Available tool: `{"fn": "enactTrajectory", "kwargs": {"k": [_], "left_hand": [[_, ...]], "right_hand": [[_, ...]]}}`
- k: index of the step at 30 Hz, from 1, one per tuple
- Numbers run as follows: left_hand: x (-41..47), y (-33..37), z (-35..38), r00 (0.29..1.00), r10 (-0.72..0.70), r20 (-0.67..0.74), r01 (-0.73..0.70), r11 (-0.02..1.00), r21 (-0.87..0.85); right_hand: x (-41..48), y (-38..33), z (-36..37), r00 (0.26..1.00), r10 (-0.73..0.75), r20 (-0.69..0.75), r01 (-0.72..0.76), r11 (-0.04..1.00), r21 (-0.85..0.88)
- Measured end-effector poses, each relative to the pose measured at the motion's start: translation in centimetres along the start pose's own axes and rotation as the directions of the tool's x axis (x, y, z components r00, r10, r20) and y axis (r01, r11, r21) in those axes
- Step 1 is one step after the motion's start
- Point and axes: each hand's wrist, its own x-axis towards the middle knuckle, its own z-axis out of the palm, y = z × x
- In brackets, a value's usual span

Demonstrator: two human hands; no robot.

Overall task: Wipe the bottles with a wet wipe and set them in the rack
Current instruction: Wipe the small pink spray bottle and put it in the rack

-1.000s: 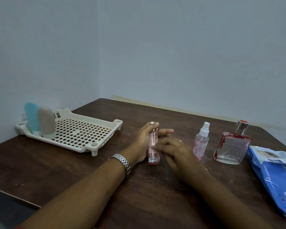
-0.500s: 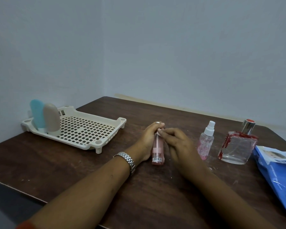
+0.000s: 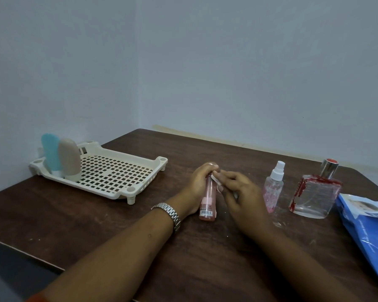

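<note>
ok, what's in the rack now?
The rack holds a blue bottle and a beige bottle at its left end. The beige one hides part of the blue; the corner behind them is covered.

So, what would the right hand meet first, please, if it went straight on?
The right hand, holding a wipe, would likely meet the pink bottle first, gripped by the left hand.

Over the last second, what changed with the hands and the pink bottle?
The right hand slid up from the middle of the pink bottle to its top, where it presses a white wipe against the neck. The left hand keeps its grip near the top; the bottle stays upright on the table. The rack, the blue bottle and beige bottle in it, the spray bottle, perfume bottle and wipe pack have not moved.
</note>
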Motion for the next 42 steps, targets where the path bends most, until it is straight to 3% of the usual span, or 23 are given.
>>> {"fn": "enactTrajectory", "kwargs": {"k": [7, 10, 14, 17, 22, 29, 35, 38, 42], "left_hand": [[0.4, -0.3, -0.3, 0.98, 0.19, -0.06, -0.165, 0.942, 0.292], [0.5, -0.5, -0.6, 0.978, 0.203, -0.053, -0.169, 0.913, 0.371], [0.4, -0.5, -0.9, 0.979, 0.192, -0.071, -0.152, 0.914, 0.376], [0.3, -0.4, -0.9, 0.976, 0.192, -0.102, -0.136, 0.904, 0.404], [0.1, -0.1, -0.8, 0.97, 0.202, -0.133, -0.115, 0.87, 0.479], [-0.1, -0.1, -0.7, 0.972, 0.184, -0.144, -0.109, 0.902, 0.417], [-0.2, 0.2, -0.5, 0.96, 0.201, -0.196, -0.09, 0.881, 0.465], [-0.2, 0.2, -0.4, 0.96, 0.204, -0.194, -0.09, 0.876, 0.475], [-0.2, 0.1, -0.5, 0.964, 0.195, -0.179, -0.1, 0.895, 0.434]], "right_hand": [[-1.7, -0.3, -1.1, 0.991, 0.019, 0.131, -0.023, 0.999, 0.033], [-1.4, -0.2, -1.2, 0.996, 0.009, 0.084, -0.01, 1.0, 0.015], [-0.4, -0.3, -0.3, 1.0, 0.01, -0.015, -0.011, 1.0, -0.02], [-0.9, -0.6, -0.5, 0.999, 0.027, 0.039, -0.026, 0.999, -0.023], [-2.2, -0.8, -1.0, 0.986, -0.061, 0.154, 0.079, 0.991, -0.112], [-0.9, -0.4, -0.2, 0.996, -0.026, 0.089, 0.042, 0.982, -0.183], [-2.7, -1.4, -1.2, 0.965, -0.086, 0.247, 0.131, 0.976, -0.174], [-2.2, -1.0, -1.0, 0.978, -0.087, 0.189, 0.109, 0.988, -0.11], [-0.9, -0.6, -0.2, 1.0, 0.023, 0.019, -0.023, 0.999, -0.034]]}}
